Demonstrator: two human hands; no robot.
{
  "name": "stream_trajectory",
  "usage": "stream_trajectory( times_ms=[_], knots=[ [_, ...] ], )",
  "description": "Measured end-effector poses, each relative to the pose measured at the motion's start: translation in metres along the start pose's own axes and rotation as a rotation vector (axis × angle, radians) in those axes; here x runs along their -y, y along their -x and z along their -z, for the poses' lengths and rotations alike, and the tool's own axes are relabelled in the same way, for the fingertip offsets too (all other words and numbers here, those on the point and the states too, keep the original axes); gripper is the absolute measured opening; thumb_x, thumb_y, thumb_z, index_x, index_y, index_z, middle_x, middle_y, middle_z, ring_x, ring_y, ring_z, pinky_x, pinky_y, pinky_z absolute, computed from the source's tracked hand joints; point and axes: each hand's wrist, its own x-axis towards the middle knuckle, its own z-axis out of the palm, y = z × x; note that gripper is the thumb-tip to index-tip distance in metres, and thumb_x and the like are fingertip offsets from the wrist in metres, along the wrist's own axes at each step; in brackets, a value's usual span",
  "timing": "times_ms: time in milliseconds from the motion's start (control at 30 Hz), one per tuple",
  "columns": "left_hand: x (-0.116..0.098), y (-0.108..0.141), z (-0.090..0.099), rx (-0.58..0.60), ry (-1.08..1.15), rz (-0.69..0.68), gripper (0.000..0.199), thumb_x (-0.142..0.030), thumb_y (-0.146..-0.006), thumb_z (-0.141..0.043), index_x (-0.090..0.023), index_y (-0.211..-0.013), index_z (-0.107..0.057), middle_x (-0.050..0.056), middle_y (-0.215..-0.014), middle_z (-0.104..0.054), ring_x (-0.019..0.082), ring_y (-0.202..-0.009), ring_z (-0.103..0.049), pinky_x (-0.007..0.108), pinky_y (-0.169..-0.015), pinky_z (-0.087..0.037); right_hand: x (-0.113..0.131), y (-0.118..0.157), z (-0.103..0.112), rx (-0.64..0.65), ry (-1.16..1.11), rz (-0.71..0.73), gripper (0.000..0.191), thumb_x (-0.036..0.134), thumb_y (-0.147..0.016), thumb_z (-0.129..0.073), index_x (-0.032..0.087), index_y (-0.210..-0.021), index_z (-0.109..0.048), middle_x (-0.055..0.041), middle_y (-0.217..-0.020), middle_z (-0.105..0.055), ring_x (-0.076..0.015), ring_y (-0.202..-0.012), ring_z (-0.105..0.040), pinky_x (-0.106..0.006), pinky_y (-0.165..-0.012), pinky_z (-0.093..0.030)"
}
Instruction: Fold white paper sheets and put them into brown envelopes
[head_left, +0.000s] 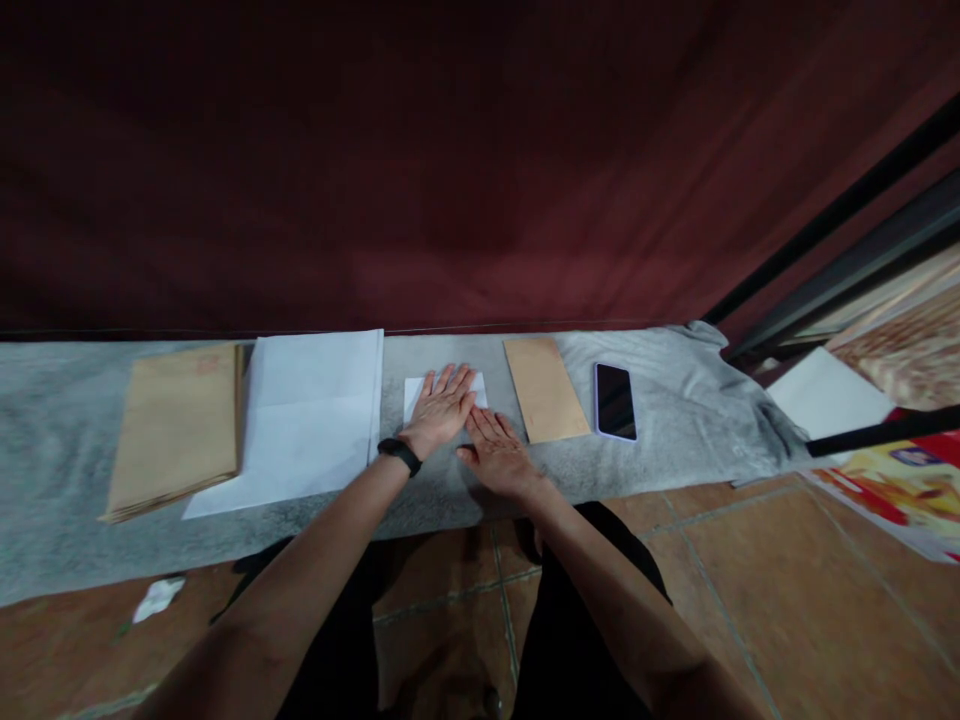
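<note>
A small white folded paper (411, 393) lies on the grey cloth in the middle. My left hand (442, 405) rests flat on it, fingers spread and pointing away from me. Beside it, my right hand (498, 452) lies flat with its fingertips at the paper's lower right edge, touching or nearly touching my left hand. Neither hand grips anything. Just right of them is a single brown envelope (547, 388). Larger white sheets (315, 410) lie to the left, partly under a stack of brown envelopes (178, 420).
A phone (616, 402) with a purple edge lies right of the single envelope. The grey cloth (690, 420) covers a long narrow surface against a dark red curtain (450, 170). Black bars and a colourful printed package (900, 480) are at the right. White scrap (158, 598) lies on the tiled floor.
</note>
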Motion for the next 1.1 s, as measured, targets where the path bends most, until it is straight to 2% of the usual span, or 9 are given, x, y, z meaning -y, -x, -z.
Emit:
stream_trajectory(
  times_ms=[100, 233, 433, 600, 700, 800, 933, 1100],
  knots=[
    [0.0, -0.003, 0.0, -0.004, 0.001, 0.006, 0.058, -0.037, -0.105, -0.018, -0.023, -0.16, -0.03, 0.002, -0.167, -0.029, 0.026, -0.156, -0.019, 0.054, -0.126, -0.012, -0.004, -0.002, 0.005, 0.013, -0.014, 0.019, 0.056, 0.037, -0.104, -0.044, 0.012, -0.154, -0.041, -0.0115, -0.162, -0.036, -0.0238, -0.15, -0.036, -0.044, -0.126, -0.025],
    [-0.001, 0.003, 0.001, -0.009, -0.01, 0.018, 0.058, -0.038, -0.105, -0.018, -0.021, -0.16, -0.029, 0.005, -0.168, -0.026, 0.027, -0.156, -0.019, 0.053, -0.126, -0.013, -0.01, -0.009, 0.012, 0.008, -0.057, 0.047, 0.049, 0.03, -0.104, -0.04, 0.014, -0.15, -0.048, -0.0106, -0.158, -0.045, -0.0218, -0.146, -0.043, -0.041, -0.124, -0.03],
    [-0.001, 0.027, 0.001, -0.024, -0.035, 0.018, 0.056, -0.038, -0.106, -0.021, -0.024, -0.16, -0.03, 0.006, -0.168, -0.026, 0.025, -0.156, -0.017, 0.052, -0.126, -0.014, -0.012, -0.018, 0.015, -0.058, -0.126, 0.017, 0.041, 0.026, -0.103, -0.043, 0.017, -0.139, -0.061, -0.0095, -0.147, -0.059, -0.0182, -0.135, -0.055, -0.035, -0.118, -0.04],
    [-0.003, 0.05, 0.002, -0.012, -0.046, 0.043, 0.057, -0.043, -0.105, -0.024, -0.025, -0.159, -0.032, 0.006, -0.169, -0.023, 0.026, -0.157, -0.017, 0.052, -0.127, -0.013, -0.012, -0.022, 0.015, -0.112, -0.125, -0.062, 0.039, 0.027, -0.104, -0.04, 0.024, -0.133, -0.066, -0.0056, -0.142, -0.063, -0.0189, -0.129, -0.061, -0.035, -0.112, -0.047],
    [-0.005, 0.062, 0.002, -0.01, -0.051, 0.062, 0.057, -0.044, -0.105, -0.026, -0.026, -0.159, -0.032, 0.006, -0.169, -0.023, 0.027, -0.157, -0.016, 0.054, -0.126, -0.011, -0.013, -0.024, 0.012, -0.126, -0.095, -0.067, 0.041, 0.029, -0.105, -0.039, 0.018, -0.137, -0.063, -0.0089, -0.146, -0.059, -0.0208, -0.134, -0.057, -0.037, -0.115, -0.044],
    [-0.006, 0.069, 0.001, -0.009, -0.048, 0.081, 0.058, -0.043, -0.105, -0.026, -0.024, -0.159, -0.031, 0.007, -0.169, -0.021, 0.026, -0.157, -0.015, 0.054, -0.126, -0.01, -0.012, -0.024, 0.006, -0.112, -0.042, -0.035, 0.048, 0.034, -0.106, -0.037, 0.012, -0.146, -0.053, -0.0137, -0.155, -0.048, -0.0245, -0.144, -0.046, -0.043, -0.12, -0.036],
    [-0.008, 0.07, 0.0, -0.025, -0.031, 0.111, 0.057, -0.039, -0.105, -0.024, -0.023, -0.159, -0.031, 0.008, -0.169, -0.022, 0.024, -0.157, -0.017, 0.052, -0.127, -0.01, -0.011, -0.026, 0.0, -0.066, 0.019, -0.058, 0.054, 0.04, -0.107, -0.032, 0.015, -0.155, -0.04, -0.012, -0.163, -0.035, -0.0269, -0.151, -0.033, -0.048, -0.124, -0.027],
    [-0.008, 0.064, -0.002, -0.049, -0.019, 0.152, 0.056, -0.038, -0.105, -0.025, -0.023, -0.159, -0.031, 0.009, -0.168, -0.023, 0.025, -0.157, -0.017, 0.052, -0.127, -0.009, -0.011, -0.037, -0.002, -0.068, 0.049, -0.107, 0.054, 0.038, -0.107, -0.031, 0.017, -0.156, -0.039, -0.0107, -0.165, -0.03, -0.0275, -0.152, -0.031, -0.049, -0.124, -0.024]
  ],
)
